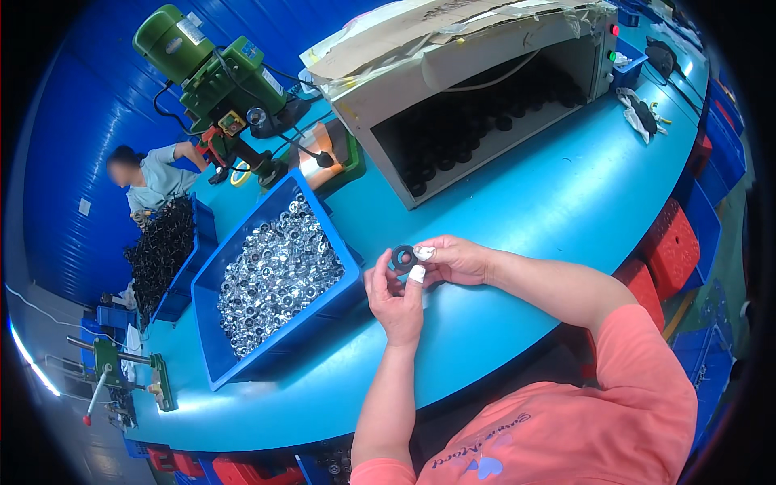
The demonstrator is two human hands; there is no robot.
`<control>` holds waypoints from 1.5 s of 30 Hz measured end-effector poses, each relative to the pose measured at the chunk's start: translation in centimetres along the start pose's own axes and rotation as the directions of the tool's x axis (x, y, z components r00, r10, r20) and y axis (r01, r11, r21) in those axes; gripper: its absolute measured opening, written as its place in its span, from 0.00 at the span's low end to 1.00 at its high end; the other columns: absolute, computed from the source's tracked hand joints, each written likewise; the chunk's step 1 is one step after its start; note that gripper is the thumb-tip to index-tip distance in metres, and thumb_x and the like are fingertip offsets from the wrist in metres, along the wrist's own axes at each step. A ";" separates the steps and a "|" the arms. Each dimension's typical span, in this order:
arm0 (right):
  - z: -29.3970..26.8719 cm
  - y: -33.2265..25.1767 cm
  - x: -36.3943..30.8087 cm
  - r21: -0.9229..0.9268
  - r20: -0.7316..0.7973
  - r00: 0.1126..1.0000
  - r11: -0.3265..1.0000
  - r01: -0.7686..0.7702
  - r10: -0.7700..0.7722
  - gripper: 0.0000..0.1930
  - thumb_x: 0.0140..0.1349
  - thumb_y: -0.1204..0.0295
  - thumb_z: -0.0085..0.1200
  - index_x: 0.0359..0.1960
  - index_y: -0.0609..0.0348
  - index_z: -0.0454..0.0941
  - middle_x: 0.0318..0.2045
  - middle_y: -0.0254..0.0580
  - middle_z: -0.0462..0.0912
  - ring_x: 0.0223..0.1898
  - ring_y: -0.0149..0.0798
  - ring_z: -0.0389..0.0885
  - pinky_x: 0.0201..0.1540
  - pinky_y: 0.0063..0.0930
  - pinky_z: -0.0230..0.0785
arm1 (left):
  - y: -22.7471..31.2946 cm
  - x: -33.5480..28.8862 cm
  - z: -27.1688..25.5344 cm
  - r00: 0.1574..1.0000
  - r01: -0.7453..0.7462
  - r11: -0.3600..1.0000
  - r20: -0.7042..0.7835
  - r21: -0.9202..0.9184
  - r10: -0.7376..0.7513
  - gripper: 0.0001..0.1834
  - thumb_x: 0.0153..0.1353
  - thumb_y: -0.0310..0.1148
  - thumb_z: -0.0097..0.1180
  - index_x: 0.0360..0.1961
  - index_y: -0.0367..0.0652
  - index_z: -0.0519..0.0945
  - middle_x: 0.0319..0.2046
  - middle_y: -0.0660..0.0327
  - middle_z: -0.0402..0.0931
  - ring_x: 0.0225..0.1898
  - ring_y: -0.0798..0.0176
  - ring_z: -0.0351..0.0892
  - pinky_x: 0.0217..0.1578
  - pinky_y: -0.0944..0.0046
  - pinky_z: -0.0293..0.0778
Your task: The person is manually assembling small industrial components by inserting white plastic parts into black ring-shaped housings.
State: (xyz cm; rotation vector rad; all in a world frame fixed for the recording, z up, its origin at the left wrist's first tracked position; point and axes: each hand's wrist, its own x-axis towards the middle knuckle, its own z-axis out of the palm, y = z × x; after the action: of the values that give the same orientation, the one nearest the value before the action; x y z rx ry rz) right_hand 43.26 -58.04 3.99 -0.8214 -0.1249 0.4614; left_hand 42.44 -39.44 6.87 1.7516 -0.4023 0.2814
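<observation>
Both my hands hold a small black ring over the blue-green tabletop, to the right of a blue bin. My left hand grips the ring from the left, with white tape around its thumb. From the right, my right hand pinches the ring's edge, and white tape covers a fingertip there too. Part of a finger shows through the ring's hole. The blue bin is full of shiny metal rings. Behind my hands, an open-fronted metal box holds many black rings.
A green drill-press-like machine stands at the back left. Beside it sits a second blue bin with black parts, near another person. A small hand press is at far left. White gloves lie at right; red stools stand beyond the edge.
</observation>
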 end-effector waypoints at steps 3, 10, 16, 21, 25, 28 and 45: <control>-0.2 0.1 0.0 -0.001 0.010 1.000 1.000 0.003 -0.003 0.19 0.80 0.59 0.57 0.63 0.58 0.82 0.56 0.41 0.88 0.55 0.33 0.88 0.57 0.30 0.82 | 0.2 0.0 0.0 1.000 -0.007 1.000 -0.003 0.019 0.007 0.30 0.61 0.27 0.77 0.64 0.40 0.81 0.43 0.66 0.68 0.42 0.71 0.73 0.36 0.72 0.74; -0.1 0.0 0.0 -0.014 0.002 1.000 1.000 0.005 -0.005 0.20 0.80 0.59 0.57 0.64 0.58 0.81 0.55 0.39 0.88 0.54 0.32 0.87 0.55 0.29 0.83 | -0.1 0.0 0.0 1.000 -0.010 1.000 -0.013 0.003 0.010 0.29 0.60 0.28 0.77 0.63 0.42 0.81 0.43 0.67 0.69 0.42 0.72 0.73 0.36 0.72 0.73; 0.2 -0.1 0.0 -0.027 -0.017 1.000 1.000 0.001 -0.001 0.20 0.80 0.60 0.57 0.65 0.57 0.80 0.54 0.37 0.88 0.53 0.30 0.87 0.53 0.27 0.83 | -0.1 0.0 0.0 1.000 -0.011 1.000 -0.021 0.000 0.011 0.29 0.60 0.29 0.77 0.62 0.43 0.82 0.44 0.67 0.70 0.43 0.72 0.72 0.37 0.72 0.73; 0.3 -0.3 -0.2 -0.039 -0.031 1.000 0.999 0.004 -0.005 0.20 0.79 0.59 0.57 0.64 0.57 0.81 0.52 0.35 0.87 0.51 0.29 0.87 0.52 0.27 0.83 | -0.1 0.0 0.0 1.000 -0.011 1.000 -0.025 0.011 0.011 0.28 0.60 0.29 0.78 0.61 0.43 0.83 0.43 0.68 0.70 0.42 0.73 0.71 0.36 0.73 0.71; 0.3 -0.3 -0.1 -0.024 -0.012 1.000 1.000 0.006 -0.006 0.21 0.79 0.58 0.58 0.64 0.58 0.81 0.51 0.35 0.87 0.50 0.30 0.87 0.52 0.29 0.83 | -0.2 0.0 0.0 0.999 0.001 1.000 -0.032 -0.005 -0.001 0.28 0.60 0.30 0.78 0.61 0.43 0.83 0.44 0.68 0.70 0.42 0.73 0.70 0.36 0.73 0.71; 0.2 -0.3 -0.1 0.003 -0.009 1.000 1.000 0.004 -0.004 0.21 0.79 0.58 0.58 0.63 0.58 0.81 0.51 0.37 0.87 0.50 0.31 0.86 0.52 0.31 0.83 | -0.3 0.0 0.0 0.999 -0.010 1.000 -0.034 -0.010 0.010 0.28 0.60 0.30 0.78 0.61 0.43 0.83 0.44 0.68 0.70 0.43 0.73 0.71 0.37 0.73 0.71; -0.3 0.0 0.0 0.005 -0.008 1.000 1.000 -0.002 0.002 0.19 0.80 0.59 0.54 0.63 0.58 0.80 0.52 0.38 0.86 0.50 0.33 0.86 0.51 0.32 0.82 | -0.5 0.0 0.1 1.000 -0.020 0.998 -0.018 -0.056 0.019 0.27 0.62 0.28 0.76 0.62 0.39 0.81 0.45 0.66 0.71 0.43 0.72 0.72 0.38 0.72 0.74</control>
State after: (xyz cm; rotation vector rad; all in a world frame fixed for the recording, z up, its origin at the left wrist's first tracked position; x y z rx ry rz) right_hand 43.36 -58.21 3.75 -0.8182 -0.1154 0.4606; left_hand 42.68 -39.43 6.43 1.6900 -0.4113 0.2966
